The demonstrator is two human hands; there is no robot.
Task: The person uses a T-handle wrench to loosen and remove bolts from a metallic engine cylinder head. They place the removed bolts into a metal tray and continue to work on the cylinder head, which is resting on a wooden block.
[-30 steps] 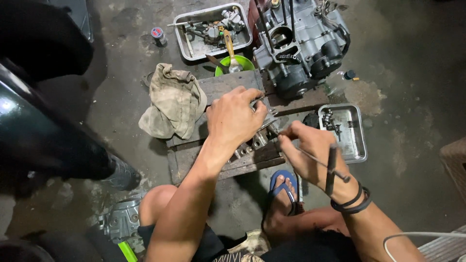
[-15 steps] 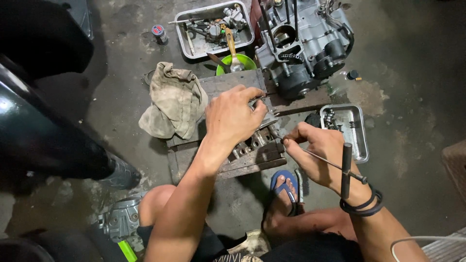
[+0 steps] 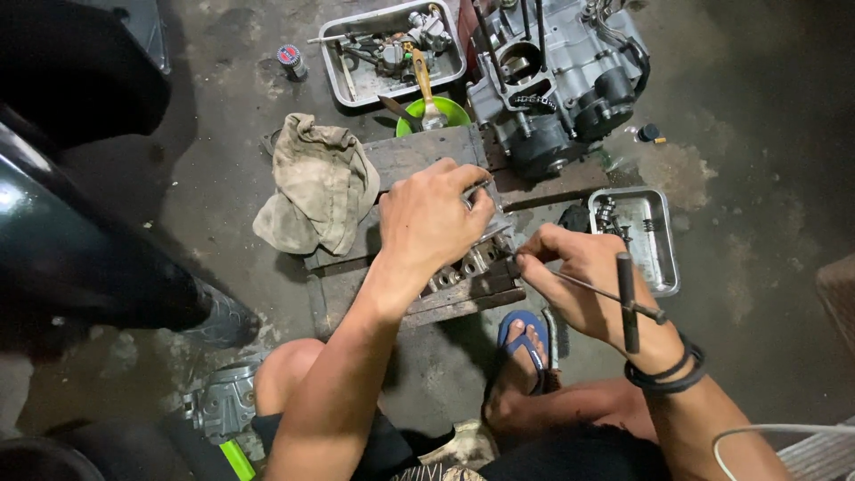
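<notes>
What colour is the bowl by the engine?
Bright green: the bowl shows best in the head view.

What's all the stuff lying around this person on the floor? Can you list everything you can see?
Metal engine part: one, grey, on the wooden boards under the left hand.
T-handle tool: one, dark metal, in the right hand, tip at the part.
Wooden boards: a few, grey-brown, on the floor.
Rag: one, dirty beige, left of the boards.
Engine block: one, grey, top centre.
Metal trays: two, silver, holding small parts; one top, one right.
Green bowl: one, by the upper tray.
Small can: one, top left.
Blue sandal: one, on the foot.
Left hand: pressing on the part.
Right hand: gripping the tool; black wristbands.
</notes>
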